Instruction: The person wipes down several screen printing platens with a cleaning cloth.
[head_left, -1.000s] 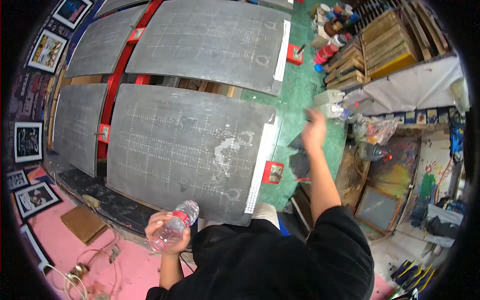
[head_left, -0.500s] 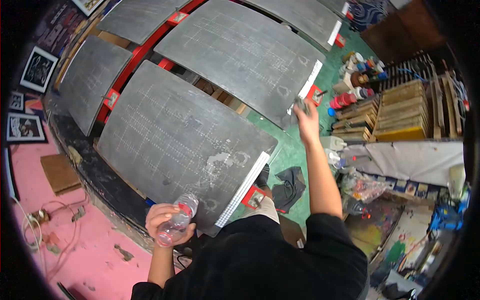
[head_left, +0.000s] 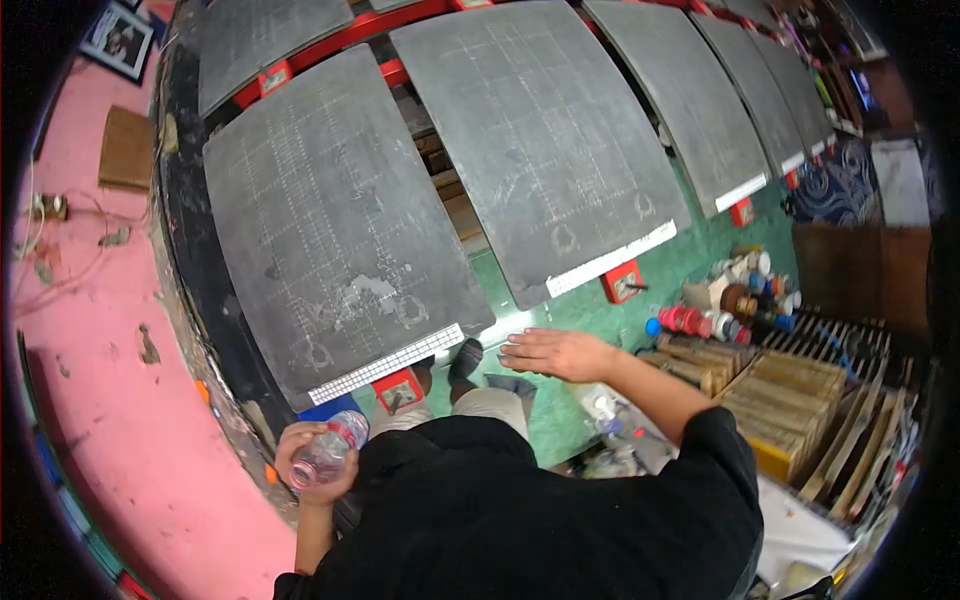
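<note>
My left hand (head_left: 322, 492) is wrapped round a clear plastic bottle (head_left: 328, 452) with a red band. The bottle is tilted, near the front left corner of the nearest dark grey board (head_left: 330, 220). My right hand (head_left: 560, 355) hangs over the green floor with its fingers stretched out and its back towards me. Nothing shows in it; the palm side is hidden. It is nearest to the second grey board (head_left: 560, 150), just below its white gridded strip (head_left: 612, 258). Faint dotted grids and pale smudges mark both boards.
More grey boards (head_left: 690, 110) stand in a row on a red frame (head_left: 340, 42). Red clamp blocks (head_left: 623, 282) stick out at the front edges. Bottles and jars (head_left: 685, 320) and stacked wooden frames (head_left: 790, 400) lie at the right. A pink wall (head_left: 100, 330) rises at the left.
My view has swung to the right. My right hand has come away from the second board's front corner, and the small dark thing at its fingers no longer shows. My left hand keeps the bottle.
</note>
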